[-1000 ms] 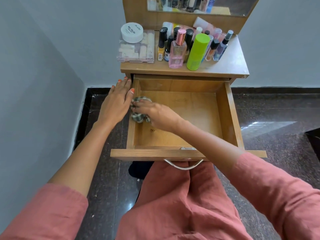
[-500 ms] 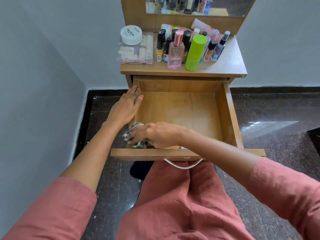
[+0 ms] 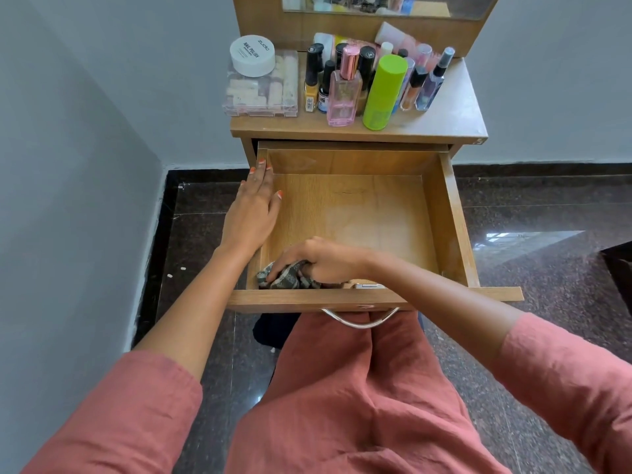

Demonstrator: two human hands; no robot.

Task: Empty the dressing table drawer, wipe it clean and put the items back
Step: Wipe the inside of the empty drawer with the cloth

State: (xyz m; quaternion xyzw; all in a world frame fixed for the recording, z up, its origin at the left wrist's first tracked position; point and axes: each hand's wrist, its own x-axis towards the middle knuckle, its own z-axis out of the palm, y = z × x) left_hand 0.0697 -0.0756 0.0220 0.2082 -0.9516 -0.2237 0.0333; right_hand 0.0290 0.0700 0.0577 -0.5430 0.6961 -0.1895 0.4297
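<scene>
A person is wearing a loose, crinkled salmon-pink garment (image 3: pixel 359 405) — sleeves (image 3: pixel 136 405) ending near the elbows — with orange polish showing on the nails (image 3: pixel 262 161) of the left hand (image 3: pixel 251 213).

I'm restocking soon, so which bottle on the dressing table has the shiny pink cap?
The clear pink perfume bottle at the front, just left of the green can; the small bottles beside it have black caps.

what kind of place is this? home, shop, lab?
Probably a bedroom or dressing corner at home: a small wooden dressing table with a mirror, cosmetic bottles crowded on its top, and a polished stone floor.
</scene>
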